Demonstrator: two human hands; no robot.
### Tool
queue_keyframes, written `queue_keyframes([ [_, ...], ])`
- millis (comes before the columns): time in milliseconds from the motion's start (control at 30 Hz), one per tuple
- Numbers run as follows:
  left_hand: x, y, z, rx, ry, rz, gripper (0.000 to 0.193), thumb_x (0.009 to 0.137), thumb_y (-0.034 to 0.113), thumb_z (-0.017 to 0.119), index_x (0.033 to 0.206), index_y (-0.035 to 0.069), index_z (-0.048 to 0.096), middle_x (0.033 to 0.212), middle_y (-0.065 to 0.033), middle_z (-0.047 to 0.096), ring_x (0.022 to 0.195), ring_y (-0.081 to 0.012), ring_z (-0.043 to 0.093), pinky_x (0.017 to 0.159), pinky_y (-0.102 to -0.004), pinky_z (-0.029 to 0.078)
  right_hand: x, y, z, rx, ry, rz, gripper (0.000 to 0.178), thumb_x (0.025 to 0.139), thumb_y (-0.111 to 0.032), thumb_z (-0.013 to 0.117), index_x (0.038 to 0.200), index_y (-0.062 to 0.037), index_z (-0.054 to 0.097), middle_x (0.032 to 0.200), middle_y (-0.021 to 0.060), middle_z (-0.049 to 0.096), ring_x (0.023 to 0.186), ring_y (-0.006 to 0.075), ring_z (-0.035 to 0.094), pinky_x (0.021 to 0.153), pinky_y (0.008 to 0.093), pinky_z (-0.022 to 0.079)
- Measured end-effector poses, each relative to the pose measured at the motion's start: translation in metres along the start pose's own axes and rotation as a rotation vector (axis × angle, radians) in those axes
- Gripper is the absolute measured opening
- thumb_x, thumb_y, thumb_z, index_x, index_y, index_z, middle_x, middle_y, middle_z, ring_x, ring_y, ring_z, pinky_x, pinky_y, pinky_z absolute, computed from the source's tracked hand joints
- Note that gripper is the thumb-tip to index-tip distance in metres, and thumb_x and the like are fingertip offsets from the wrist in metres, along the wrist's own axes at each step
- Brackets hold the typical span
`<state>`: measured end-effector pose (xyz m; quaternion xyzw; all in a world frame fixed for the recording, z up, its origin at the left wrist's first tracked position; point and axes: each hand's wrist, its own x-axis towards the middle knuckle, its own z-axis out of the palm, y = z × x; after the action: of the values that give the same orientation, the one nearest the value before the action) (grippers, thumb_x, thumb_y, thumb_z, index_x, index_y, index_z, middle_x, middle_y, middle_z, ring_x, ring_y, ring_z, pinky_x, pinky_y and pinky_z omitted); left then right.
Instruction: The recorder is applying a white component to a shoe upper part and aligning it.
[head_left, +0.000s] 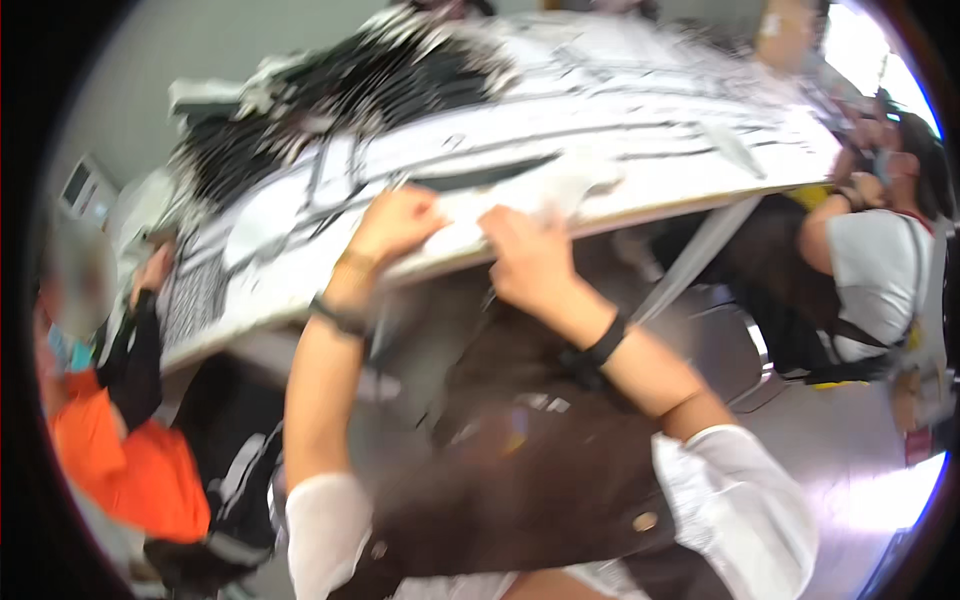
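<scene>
At the near edge of a white table [690,193], both my hands work at a pale, cloth-like piece [575,185] that motion blurs. My left hand [398,222] is closed, its fingers curled at the left end of the pale material. On the other side, my right hand [528,258] pinches the piece with bent fingers close to the table rim. Just beyond the hands, a long dark strip [490,176] lies across the tabletop; whether it joins the pale piece I cannot tell.
A large heap of black and white fabric-like pieces [350,95] covers the far left of the table. A person in orange [130,470] sits at the left, and another in a white top [875,265] at the right. Under the table edge runs a grey leg [695,258].
</scene>
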<state>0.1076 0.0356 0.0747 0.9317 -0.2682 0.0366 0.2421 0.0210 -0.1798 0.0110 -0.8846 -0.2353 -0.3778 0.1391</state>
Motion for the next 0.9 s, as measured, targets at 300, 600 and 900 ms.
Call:
queue_keyframes([
  [300, -0.077, 0.079, 0.056, 0.298, 0.530, 0.071, 0.034, 0.081, 0.021, 0.069, 0.108, 0.002, 0.058, 0.107, -0.0171, 0.057, 0.107, -0.0378, 0.053, 0.086, -0.0510, 0.040, -0.027, 0.016, 0.016, -0.017, 0.018, 0.032, 0.061, 0.071, -0.007, 0.064, 0.132, -0.0066, 0.054, 0.132, 0.0089, 0.058, 0.127, 0.0207, 0.052, 0.104, 0.0520, 0.032],
  [600, -0.078, 0.073, 0.094, 0.332, 0.513, 0.045, 0.065, 0.072, 0.012, 0.074, 0.130, -0.003, 0.047, 0.140, -0.0219, 0.046, 0.131, -0.0387, 0.041, 0.110, -0.0571, 0.024, -0.026, 0.028, 0.005, 0.085, 0.126, -0.007, 0.052, 0.074, -0.003, 0.061, 0.126, -0.0092, 0.059, 0.126, 0.0070, 0.061, 0.118, 0.0242, 0.055, 0.095, 0.0445, 0.037],
  [900, -0.071, 0.059, 0.098, 0.363, 0.542, 0.031, 0.056, 0.075, -0.001, 0.063, 0.128, -0.003, 0.048, 0.138, -0.0197, 0.051, 0.133, -0.0332, 0.044, 0.108, -0.0560, 0.027, -0.036, 0.035, -0.008, -0.038, 0.243, 0.127, 0.054, 0.068, -0.002, 0.066, 0.120, -0.0142, 0.059, 0.128, 0.0065, 0.057, 0.135, 0.0233, 0.044, 0.102, 0.0511, 0.025],
])
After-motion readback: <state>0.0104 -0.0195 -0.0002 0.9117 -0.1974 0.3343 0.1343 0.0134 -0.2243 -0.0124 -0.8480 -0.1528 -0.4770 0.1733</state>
